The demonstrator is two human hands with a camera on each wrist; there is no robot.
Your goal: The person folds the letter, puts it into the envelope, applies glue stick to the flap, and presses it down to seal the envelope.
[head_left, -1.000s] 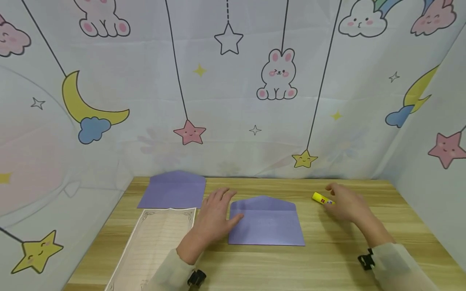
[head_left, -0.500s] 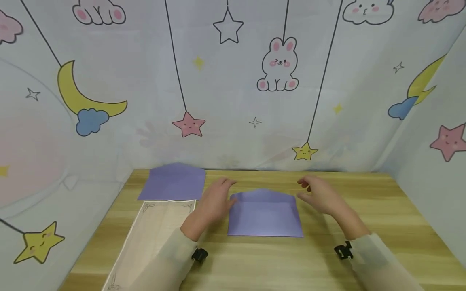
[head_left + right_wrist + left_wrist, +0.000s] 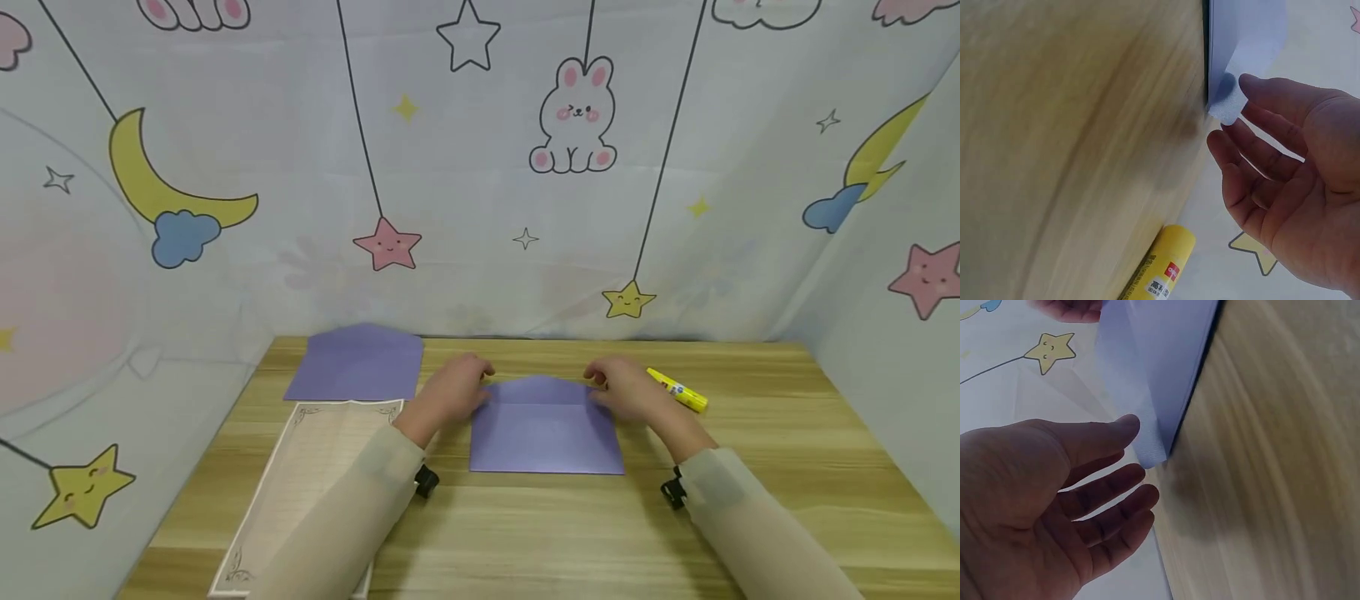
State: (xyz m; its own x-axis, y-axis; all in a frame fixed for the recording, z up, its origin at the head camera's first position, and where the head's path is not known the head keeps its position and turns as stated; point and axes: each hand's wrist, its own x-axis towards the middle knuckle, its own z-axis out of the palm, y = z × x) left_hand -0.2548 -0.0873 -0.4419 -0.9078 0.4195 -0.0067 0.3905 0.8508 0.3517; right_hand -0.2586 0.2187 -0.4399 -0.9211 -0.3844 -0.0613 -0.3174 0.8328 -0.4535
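A purple envelope [image 3: 546,437] lies on the wooden table with its flap [image 3: 542,390] unfolded toward the back. My left hand [image 3: 455,387] is at the flap's left corner. In the left wrist view its thumb overlaps the flap edge, while the other fingers bend loosely just outside it. At the right corner, my right hand [image 3: 628,387] has the flap [image 3: 1244,65] between thumb and fingers, the thumb in front and some fingertips hidden behind. A yellow glue stick [image 3: 678,390] lies just right of that hand; the right wrist view shows its printed label.
Another purple envelope [image 3: 360,367] lies at the back left, flap unfolded too. In front of it is a lined sheet of paper [image 3: 315,467] with a decorated border, partly covered by my left sleeve. A printed curtain [image 3: 480,208] hangs behind the table [image 3: 525,533].
My right hand has left the glue stick and moved left to the envelope's right flap corner. My left hand has shifted slightly inward at the left corner. The head view has tilted down-to-up across the frames.
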